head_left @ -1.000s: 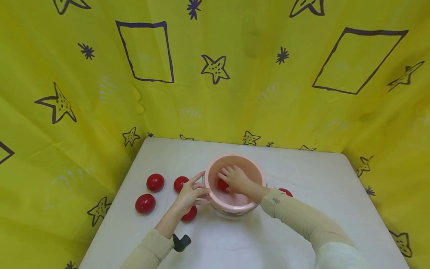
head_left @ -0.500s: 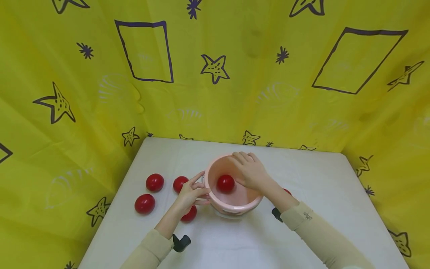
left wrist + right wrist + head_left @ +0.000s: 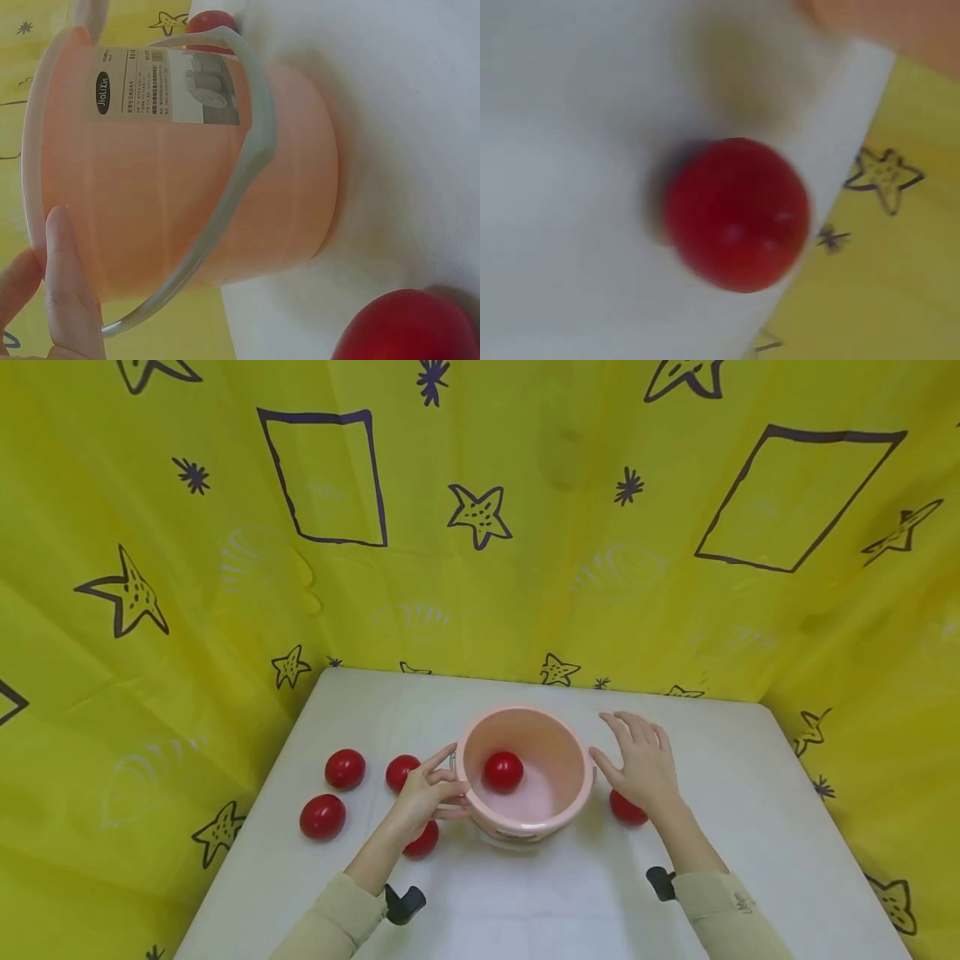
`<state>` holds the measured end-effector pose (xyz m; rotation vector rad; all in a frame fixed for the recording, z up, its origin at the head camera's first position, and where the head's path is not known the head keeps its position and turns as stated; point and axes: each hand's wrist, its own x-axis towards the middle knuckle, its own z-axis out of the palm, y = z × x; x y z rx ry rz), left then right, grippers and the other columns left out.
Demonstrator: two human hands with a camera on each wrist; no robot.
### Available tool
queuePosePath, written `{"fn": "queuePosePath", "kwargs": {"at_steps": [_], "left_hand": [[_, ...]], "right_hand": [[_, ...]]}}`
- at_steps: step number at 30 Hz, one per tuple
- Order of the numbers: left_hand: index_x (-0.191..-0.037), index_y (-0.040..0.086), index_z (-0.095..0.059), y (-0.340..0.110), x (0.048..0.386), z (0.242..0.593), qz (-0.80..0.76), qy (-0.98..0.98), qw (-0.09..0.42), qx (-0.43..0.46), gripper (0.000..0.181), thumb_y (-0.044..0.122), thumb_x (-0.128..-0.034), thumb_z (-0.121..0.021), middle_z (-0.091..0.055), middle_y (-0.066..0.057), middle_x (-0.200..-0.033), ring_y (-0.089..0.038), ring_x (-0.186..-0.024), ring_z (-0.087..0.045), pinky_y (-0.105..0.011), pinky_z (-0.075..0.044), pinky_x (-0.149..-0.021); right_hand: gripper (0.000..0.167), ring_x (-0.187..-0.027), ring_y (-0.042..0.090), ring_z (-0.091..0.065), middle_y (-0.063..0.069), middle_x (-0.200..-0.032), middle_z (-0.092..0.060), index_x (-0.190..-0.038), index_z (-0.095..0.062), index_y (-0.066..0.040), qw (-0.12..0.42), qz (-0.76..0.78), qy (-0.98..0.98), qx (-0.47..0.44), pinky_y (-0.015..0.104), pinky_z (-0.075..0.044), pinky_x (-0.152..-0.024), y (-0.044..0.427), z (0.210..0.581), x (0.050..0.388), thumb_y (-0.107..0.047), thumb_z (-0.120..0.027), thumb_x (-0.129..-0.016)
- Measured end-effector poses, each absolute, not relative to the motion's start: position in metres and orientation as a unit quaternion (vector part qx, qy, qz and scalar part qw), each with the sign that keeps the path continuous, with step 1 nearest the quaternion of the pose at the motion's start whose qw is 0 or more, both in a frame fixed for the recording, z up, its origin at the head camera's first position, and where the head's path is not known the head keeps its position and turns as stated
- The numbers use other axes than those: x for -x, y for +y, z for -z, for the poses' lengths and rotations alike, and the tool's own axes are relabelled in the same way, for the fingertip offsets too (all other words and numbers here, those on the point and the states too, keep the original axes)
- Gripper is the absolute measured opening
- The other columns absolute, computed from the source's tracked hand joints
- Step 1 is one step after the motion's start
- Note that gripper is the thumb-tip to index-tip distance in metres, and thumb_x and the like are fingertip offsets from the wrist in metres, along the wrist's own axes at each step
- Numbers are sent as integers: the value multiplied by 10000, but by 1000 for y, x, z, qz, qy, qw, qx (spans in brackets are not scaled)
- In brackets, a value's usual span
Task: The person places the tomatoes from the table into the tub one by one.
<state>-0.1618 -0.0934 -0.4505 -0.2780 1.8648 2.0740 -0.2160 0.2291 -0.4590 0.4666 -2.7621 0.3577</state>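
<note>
A pink plastic bucket (image 3: 519, 827) stands upright in the middle of the table, its pale handle (image 3: 251, 154) hanging down the outer side. One shiny red ball (image 3: 503, 772) lies inside it. My left hand (image 3: 426, 795) holds the bucket's left rim between thumb and fingers. To the right of the bucket, my right hand (image 3: 643, 766) is spread and holds nothing, its thumb close to the rim. Partly under that hand a second red ball (image 3: 628, 810) rests on the table; the right wrist view shows this ball (image 3: 739, 215) whole, apart from any finger.
Left of the bucket lie several more red balls, among them a far-left ball (image 3: 323, 817), and a ball (image 3: 422, 841) partly hidden by the left hand. A yellow patterned curtain (image 3: 525, 593) encloses the back and sides of the white table (image 3: 540, 914).
My right hand has let go of the ball in the bucket, come out over the rim and moved right to above the ball there. The left hand stays on the rim.
</note>
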Motion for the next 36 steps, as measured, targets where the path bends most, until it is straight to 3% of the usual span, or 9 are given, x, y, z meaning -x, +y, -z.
{"fn": "queuePosePath", "kwargs": {"at_steps": [13,36], "left_hand": [[-1420,169,-336,-93,161,453,-733,652,166,95,657,48,-844,-629,-573,-93,-886,-217,-737,-673,-382,-539,-661],[-1421,169,-332,-94,161,454,-738,647,169,89,635,36,-862,-601,-572,-104,-923,-219,-755,-673,-372,-540,-658]], "right_hand": [[756,-1159,434,-334,259,-1246,-413,-1283,-403,-18,82,-125,-986,-68,626,-229,-947,270,518,188,-425,-700,-718],[847,-1117,446,-363,282,-1198,-446,-1237,-454,32,21,-134,-990,-33,626,-216,-930,285,551,175,-577,-678,-693]]}}
